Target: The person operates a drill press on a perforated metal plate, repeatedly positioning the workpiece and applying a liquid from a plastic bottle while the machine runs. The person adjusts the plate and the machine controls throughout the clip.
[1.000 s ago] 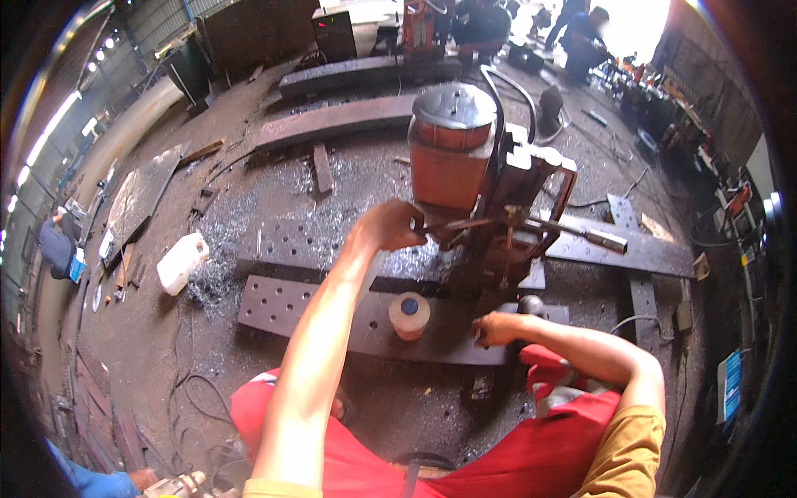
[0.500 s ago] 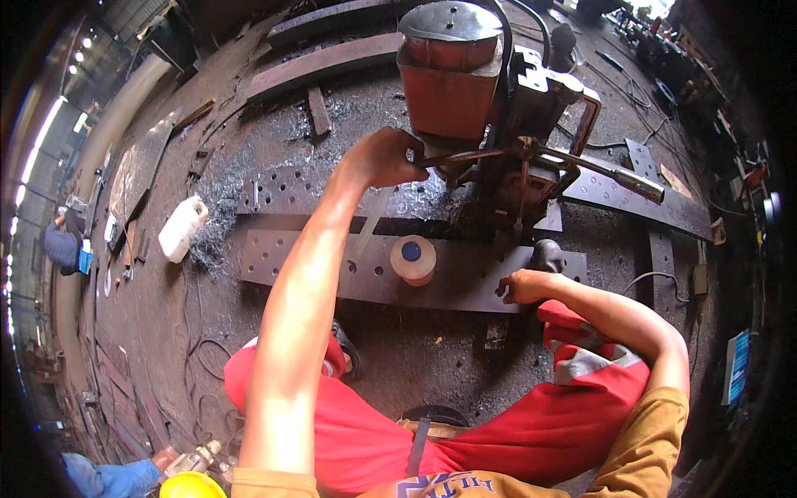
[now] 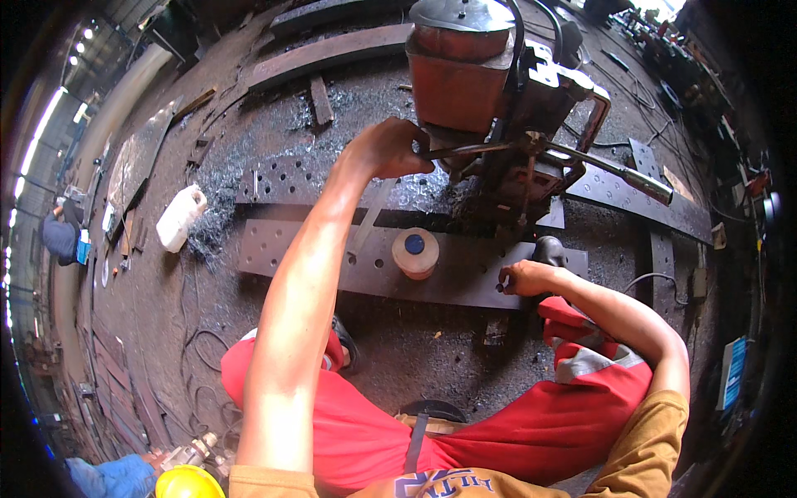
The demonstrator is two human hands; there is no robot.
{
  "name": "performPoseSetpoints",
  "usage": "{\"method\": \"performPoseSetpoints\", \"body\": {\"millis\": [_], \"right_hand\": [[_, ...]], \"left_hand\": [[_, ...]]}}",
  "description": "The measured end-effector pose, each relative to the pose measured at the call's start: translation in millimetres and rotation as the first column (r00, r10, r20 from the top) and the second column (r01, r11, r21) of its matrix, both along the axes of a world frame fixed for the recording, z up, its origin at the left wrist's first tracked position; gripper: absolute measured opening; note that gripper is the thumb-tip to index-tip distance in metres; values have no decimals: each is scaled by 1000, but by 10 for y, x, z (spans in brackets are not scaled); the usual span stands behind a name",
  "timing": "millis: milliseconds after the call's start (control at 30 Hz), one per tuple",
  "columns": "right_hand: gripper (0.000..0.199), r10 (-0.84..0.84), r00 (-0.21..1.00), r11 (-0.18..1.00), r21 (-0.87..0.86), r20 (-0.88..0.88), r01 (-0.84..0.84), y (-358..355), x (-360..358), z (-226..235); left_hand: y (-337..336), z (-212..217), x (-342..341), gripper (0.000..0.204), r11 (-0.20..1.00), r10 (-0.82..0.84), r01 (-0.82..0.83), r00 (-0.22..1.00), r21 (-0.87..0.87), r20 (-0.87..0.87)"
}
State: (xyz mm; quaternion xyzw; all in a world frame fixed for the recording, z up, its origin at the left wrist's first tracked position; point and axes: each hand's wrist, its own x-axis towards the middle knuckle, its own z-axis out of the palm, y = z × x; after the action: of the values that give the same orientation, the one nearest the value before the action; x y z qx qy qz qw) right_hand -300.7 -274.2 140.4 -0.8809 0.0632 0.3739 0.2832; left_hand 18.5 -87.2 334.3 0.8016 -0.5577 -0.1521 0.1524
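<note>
At the end of a metal lever on a drilling machine with a red-brown housing, my left hand is closed around the bar. The lever's other arm ends in a thick steel sleeve off to the right. My right hand hovers over the near perforated steel plate, its fingers curled around a small dark thing too hidden to name. Left of that hand, a squat plastic bottle with a blue cap stands on the plate. My dark shoe is just beyond the right hand.
A second perforated plate lies under the machine, strewn with metal shavings. A white jug is on the floor at left. Steel bars lie behind. A co-worker's blue sleeve and yellow helmet show at lower left.
The view has shifted slightly, so the machine sits a little further right and higher. My left hand keeps its hold on the lever; my right hand's fingers have curled in more.
</note>
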Motion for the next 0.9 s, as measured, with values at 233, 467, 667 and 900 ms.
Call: {"method": "performPoseSetpoints", "body": {"millis": [233, 467, 667, 900], "right_hand": [[41, -6, 999, 1000, 0, 46, 6, 45, 70, 53], [44, 71, 997, 997, 1, -17, -71, 151, 45, 1], [44, 56, 998, 998, -9, -24, -56, 144, 38, 11], [42, 43, 998, 999, -20, -52, -44, 191, 76, 45]], "left_hand": [[23, -74, 30, 38, 995, -45, 49, 998, -92, 37], [60, -70, 38, 38, 996, -29, 29, 1000, -85, 4], [34, 66, -50, 40, 1000, -11, 10, 999, -20, -47], [32, 66, -45, 41, 1000, 0, 0, 1000, -10, -30]]}}
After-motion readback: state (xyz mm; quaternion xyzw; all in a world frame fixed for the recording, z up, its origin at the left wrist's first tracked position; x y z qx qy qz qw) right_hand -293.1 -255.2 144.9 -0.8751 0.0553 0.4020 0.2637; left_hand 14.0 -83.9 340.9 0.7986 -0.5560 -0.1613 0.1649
